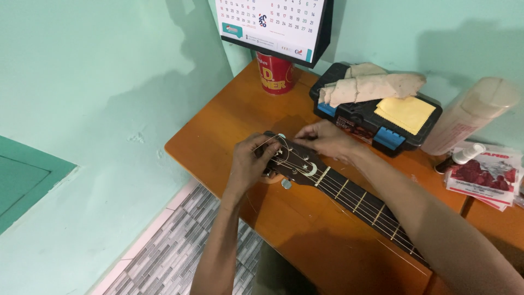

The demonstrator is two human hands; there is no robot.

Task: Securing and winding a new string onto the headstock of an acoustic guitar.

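A guitar lies across the orange wooden table (218, 125), its dark headstock (297, 165) pointing to the far left and its fretted neck (371, 207) running to the lower right. My left hand (250, 163) grips the near side of the headstock at the tuning pegs, fingers curled. On the far side of the headstock my right hand (326, 140) pinches a thin guitar string (273, 141) that loops over the top. A silver tuning peg (286, 184) sticks out below the headstock.
A black tool case (360, 117) with blue latches holds a rolled beige cloth (371, 84) and a yellow cloth (405, 113). A red cup (275, 74) stands under a wall calendar (273, 24). A pale spray can (469, 114) and red packets (483, 175) sit at right. Tiled floor (185, 235) below left.
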